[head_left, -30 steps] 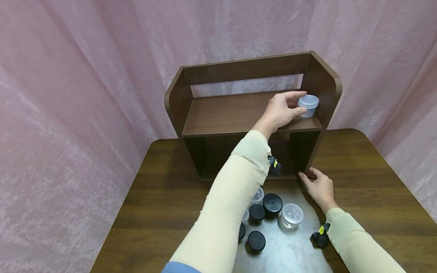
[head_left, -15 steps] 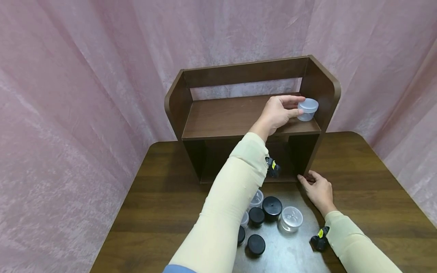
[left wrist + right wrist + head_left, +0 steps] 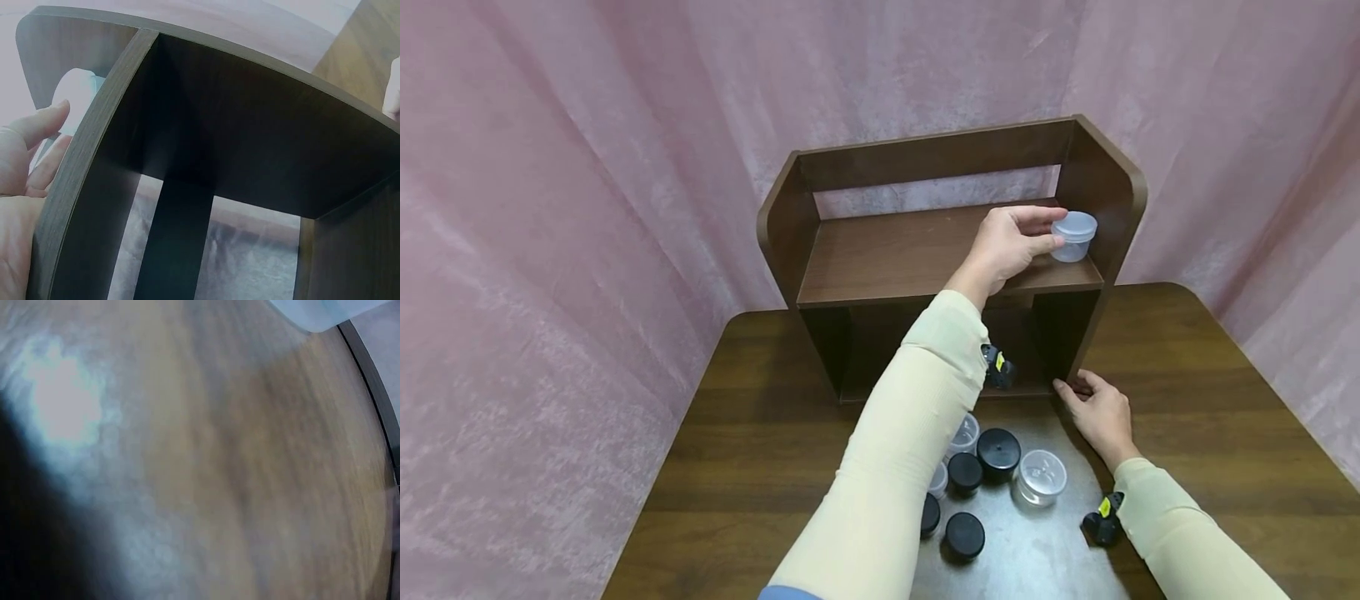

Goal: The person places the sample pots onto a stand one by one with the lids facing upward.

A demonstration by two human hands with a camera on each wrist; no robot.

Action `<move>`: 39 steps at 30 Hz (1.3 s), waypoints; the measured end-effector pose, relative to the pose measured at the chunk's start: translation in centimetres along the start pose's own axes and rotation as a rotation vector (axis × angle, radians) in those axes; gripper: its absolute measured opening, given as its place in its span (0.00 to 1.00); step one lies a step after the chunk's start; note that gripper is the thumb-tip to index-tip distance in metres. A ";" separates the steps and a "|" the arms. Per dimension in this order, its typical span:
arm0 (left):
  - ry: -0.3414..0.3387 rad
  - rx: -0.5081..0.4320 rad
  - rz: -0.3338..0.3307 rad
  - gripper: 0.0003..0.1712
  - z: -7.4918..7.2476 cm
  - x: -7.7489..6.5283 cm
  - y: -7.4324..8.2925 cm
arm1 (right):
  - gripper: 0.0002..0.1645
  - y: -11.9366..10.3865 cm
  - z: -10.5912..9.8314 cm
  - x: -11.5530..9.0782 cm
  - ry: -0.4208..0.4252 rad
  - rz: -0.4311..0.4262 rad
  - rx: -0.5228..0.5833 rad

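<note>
A small, round, frosted plastic jar (image 3: 1075,237) sits in the grasp of the left hand (image 3: 1011,244), thumb and fingers pinching it, at the upper shelf's right end beside the round-cornered right panel (image 3: 1105,187). The smooth wood-grain upper shelf (image 3: 891,258) stretches leftward to the left panel (image 3: 790,225). The right hand (image 3: 1102,418) touches the unit's lower right front corner; whether its fingers grip, I cannot tell. Black-lidded jars (image 3: 997,452) and a clear jar (image 3: 1041,475) stand in front on the glossy table (image 3: 752,475).
</note>
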State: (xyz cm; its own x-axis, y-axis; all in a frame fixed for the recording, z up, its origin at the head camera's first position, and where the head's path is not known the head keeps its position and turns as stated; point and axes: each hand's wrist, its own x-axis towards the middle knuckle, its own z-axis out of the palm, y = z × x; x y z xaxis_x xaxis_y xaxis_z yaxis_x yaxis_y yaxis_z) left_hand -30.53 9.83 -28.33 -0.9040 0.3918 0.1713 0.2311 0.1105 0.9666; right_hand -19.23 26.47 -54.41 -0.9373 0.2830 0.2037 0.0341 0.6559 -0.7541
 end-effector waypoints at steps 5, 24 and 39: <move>-0.008 -0.075 0.026 0.22 -0.1 0.1 -0.2 | 0.37 0.0 -0.1 -0.1 -0.008 0.013 0.003; 0.049 -0.238 0.061 0.22 -1.0 -0.3 -1.0 | 0.37 0.1 0.3 -0.1 -0.020 0.012 -0.003; 0.019 -0.300 0.113 0.20 -2.8 -2.1 -0.5 | 0.37 -0.7 1.2 0.0 -0.016 0.011 0.017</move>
State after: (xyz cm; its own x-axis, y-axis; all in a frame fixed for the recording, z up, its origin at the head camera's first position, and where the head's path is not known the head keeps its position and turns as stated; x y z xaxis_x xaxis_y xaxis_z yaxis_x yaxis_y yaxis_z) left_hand -29.79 6.43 -28.67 -0.8856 0.3691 0.2818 0.2169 -0.2078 0.9538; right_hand -19.70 25.22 -54.64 -0.9423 0.2787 0.1854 0.0386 0.6407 -0.7668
